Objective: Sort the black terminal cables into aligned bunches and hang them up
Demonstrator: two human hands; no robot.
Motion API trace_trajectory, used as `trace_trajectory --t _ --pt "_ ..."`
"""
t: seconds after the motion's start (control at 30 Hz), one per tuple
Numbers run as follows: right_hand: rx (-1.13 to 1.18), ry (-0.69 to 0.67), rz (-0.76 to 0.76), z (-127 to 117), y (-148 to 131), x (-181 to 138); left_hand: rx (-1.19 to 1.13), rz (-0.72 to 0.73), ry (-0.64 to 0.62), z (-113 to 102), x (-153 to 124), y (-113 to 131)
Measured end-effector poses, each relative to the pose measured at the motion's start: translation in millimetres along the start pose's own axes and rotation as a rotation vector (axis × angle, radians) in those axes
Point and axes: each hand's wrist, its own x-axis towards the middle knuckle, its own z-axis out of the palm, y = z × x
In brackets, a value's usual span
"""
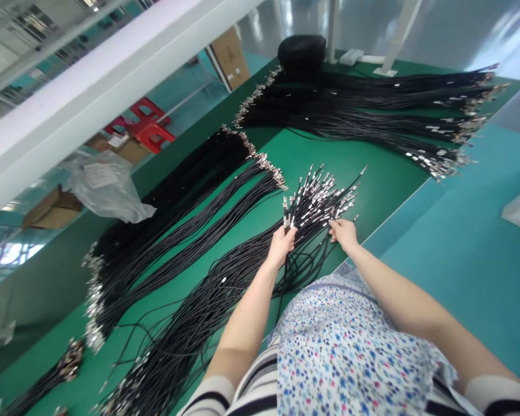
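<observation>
Left hand [282,245]: closed around a few black cables [288,219], their metal ends pointing up above the fist.
Right hand [344,234]: apart from the left, thumb and fingertips drawn in at the right edge of the loose pile; cannot tell whether a cable is clamped between them.
Loose pile [238,260]: black cables with silvery connectors, lying slantwise on the green table [385,167], near the apron [342,346]; connector ends fanned out just beyond both hands.
Left-hand rows [169,202]: straightened black cables, lying side by side beyond the loose pile, metal ends at either end.
Far rows [329,104]: similar cables, spread toward the table's right edge.
Black bulky item [301,51]: behind the far rows, beside a post.
Clear plastic bag [108,179]: at the table's back edge, partly over the left-hand rows.
Red stools [149,130]: beyond the table.
</observation>
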Motion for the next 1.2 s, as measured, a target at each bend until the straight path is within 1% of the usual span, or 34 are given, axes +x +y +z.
trace_trajectory --t 0.07,0.13,0.2,0.23,0.27,0.3,0.37,0.4,0.43,0.47,0.53,0.6,0.67,0.7,0.73,0.8,0.83,0.87,0.9,0.93,0.97,1.0,1.1,1.17,1.2 --pt "-0.055 -0.021 0.0 -3 -5 4 -0.032 -0.011 0.001 7 0 -1" --pt "-0.114 -0.013 -0.006 -9 -11 0 -0.075 -0.016 0.007 11 -1 0" --pt "-0.184 0.024 -0.071 -17 -21 -14 -0.117 -0.021 -0.007 13 -5 1" --pt "-0.2 0.02 -0.125 -21 -28 -25 -0.135 -0.025 -0.027 15 -8 1" --pt "-0.199 -0.024 -0.186 -24 -37 -36 -0.146 -0.028 -0.058 17 -12 2" --pt "-0.185 -0.111 -0.25 -26 -47 -48 -0.147 -0.026 -0.096 19 -17 2" --pt "-0.159 -0.351 -0.367 -26 -68 -71 -0.124 0.002 -0.16 25 -28 3" --pt "-0.168 -0.45 -0.426 -25 -78 -80 -0.106 0.025 -0.172 27 -33 4" --pt "-0.197 -0.507 -0.489 -23 -86 -88 -0.088 0.043 -0.173 28 -38 4" --pt "-0.231 -0.516 -0.548 -20 -91 -94 -0.074 0.055 -0.166 28 -42 5" --pt "-0.263 -0.455 -0.615 -16 -96 -101 -0.031 0.065 -0.134 26 -46 6" --pt "-0.227 -0.404 -0.626 -16 -90 -103 0.057 0.077 -0.121 24 -47 5" --pt "-0.184 -0.383 -0.605 -21 -77 -99 0.143 0.098 -0.119 22 -45 2" --pt "-0.184 -0.34 -0.572 -27 -67 -94 0.164 0.104 -0.111 22 -44 1" --pt "-0.212 -0.264 -0.513 -33 -56 -88 0.167 0.103 -0.096 22 -42 1" --pt "-0.35 -0.089 -0.303 -49 -31 -71 0.133 0.087 -0.044 21 -38 1" --pt "-0.44 -0.063 -0.177 -56 -18 -62 0.114 0.078 -0.022 20 -37 2" --pt "-0.523 -0.113 -0.061 -62 -6 -54 0.105 0.076 -0.011 18 -35 4" --pt "-0.584 -0.196 0.023 -65 4 -47 0.109 0.082 -0.007 16 -34 5" --pt "-0.637 -0.269 0.066 -65 13 -42 0.118 0.094 -0.006 14 -33 7" --pt "-0.681 -0.3 0.069 -63 19 -39 0.132 0.112 -0.006 12 -32 9" --pt "-0.723 -0.28 0.038 -58 23 -38 0.154 0.136 -0.006 10 -31 10" --pt "-0.793 -0.117 -0.086 -37 24 -39 0.242 0.218 0.003 6 -30 9" --pt "-0.7 -0.094 -0.12 -25 20 -40 0.259 0.241 0.007 4 -31 6" --pt "-0.629 -0.103 -0.129 -20 18 -39 0.223 0.227 -0.003 3 -31 4"
